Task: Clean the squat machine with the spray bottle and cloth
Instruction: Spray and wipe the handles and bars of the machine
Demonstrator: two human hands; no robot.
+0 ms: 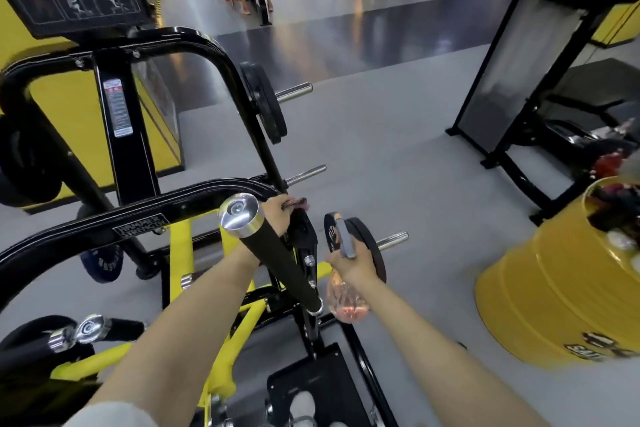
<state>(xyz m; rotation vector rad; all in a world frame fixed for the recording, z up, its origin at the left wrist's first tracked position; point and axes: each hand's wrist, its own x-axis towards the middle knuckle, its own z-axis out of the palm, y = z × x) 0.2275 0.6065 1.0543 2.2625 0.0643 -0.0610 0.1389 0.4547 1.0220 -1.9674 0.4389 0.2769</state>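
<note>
The squat machine (145,215), black and yellow with a "SQUAT TRAINER" placard, fills the left and centre of the head view. Its black padded handle with a chrome end cap (277,260) slants up across the middle. My left hand (277,213) sits just behind that cap, shut on a dark reddish cloth (296,203) pressed against the black frame. My right hand (353,265) is to the right of the handle, shut on a clear spray bottle (344,300) with a grey trigger head and pinkish liquid. The bottle hangs below my fist.
A yellow barrel bin (554,298) full of rubbish stands at right. Behind it is another black machine with a tall footplate (519,69). Weight plates and chrome pegs (391,239) jut from the squat machine. A person stands at an exercise bike far back. Grey floor lies between.
</note>
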